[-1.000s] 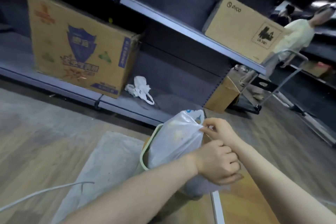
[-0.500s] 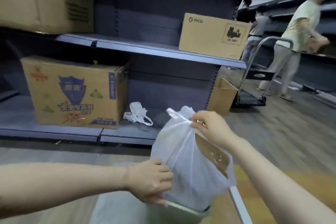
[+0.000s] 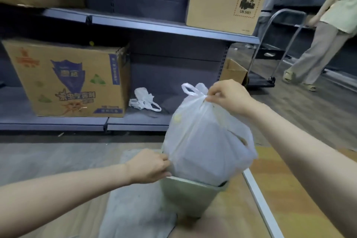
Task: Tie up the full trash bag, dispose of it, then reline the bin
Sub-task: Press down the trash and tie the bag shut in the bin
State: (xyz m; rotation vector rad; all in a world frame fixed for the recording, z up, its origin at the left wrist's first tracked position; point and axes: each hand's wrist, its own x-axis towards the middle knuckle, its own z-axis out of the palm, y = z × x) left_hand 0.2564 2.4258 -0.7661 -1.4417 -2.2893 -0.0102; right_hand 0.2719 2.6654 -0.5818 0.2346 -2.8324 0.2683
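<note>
A full white plastic trash bag (image 3: 202,145) stands tall, its bottom still inside a pale green bin (image 3: 191,197) on the floor. My right hand (image 3: 226,96) pinches the gathered top of the bag just beside its loop handles and holds it up. At the bin's left rim, my left hand (image 3: 148,166) grips the bag's lower left side. A loose white plastic bag (image 3: 144,99) lies crumpled on the lowest shelf behind the bin.
A grey shelf unit (image 3: 154,25) runs across the back with a printed carton (image 3: 69,79) below and a PICO box (image 3: 224,6) above. A small open box (image 3: 234,71), a platform trolley (image 3: 270,75) and a walking person (image 3: 328,35) are at right. A grey mat (image 3: 135,208) lies under the bin.
The bag has risen higher out of the bin under my right hand. My left hand moved from the top of the bag down to its lower left side by the rim.
</note>
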